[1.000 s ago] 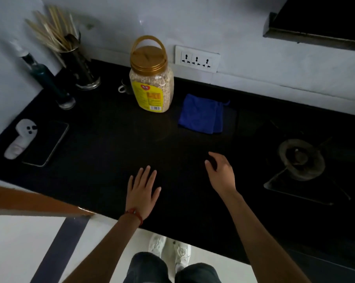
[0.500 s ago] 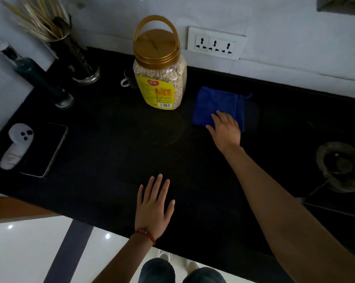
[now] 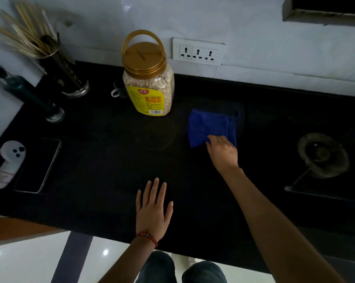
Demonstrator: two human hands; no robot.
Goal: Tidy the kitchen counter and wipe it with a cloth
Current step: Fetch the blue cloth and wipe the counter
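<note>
Right hand (image 3: 223,153) lies on the near corner of the cloth (image 3: 210,126), fingers curled onto the fabric; whether it pinches the cloth or only presses it cannot be told. Left hand (image 3: 153,209) is released, flat, fingers spread on the counter (image 3: 95,160) near its front edge, well apart from the cloth.

Step in hand, as judged: taking up the cloth to wipe. Recommended: gather the folded layers together so they do not trail, press with the whole palm, and work in overlapping passes toward the left hand.

Surface: black, glossy, dimly lit; a faint ring mark shows left of the right hand. A jar (image 3: 149,86) stands beyond it, a burner (image 3: 322,155) to the right hand's right. Far left of the left hand lie a phone (image 3: 39,166) and a white device (image 3: 9,162). These would need shifting for full coverage.
</note>
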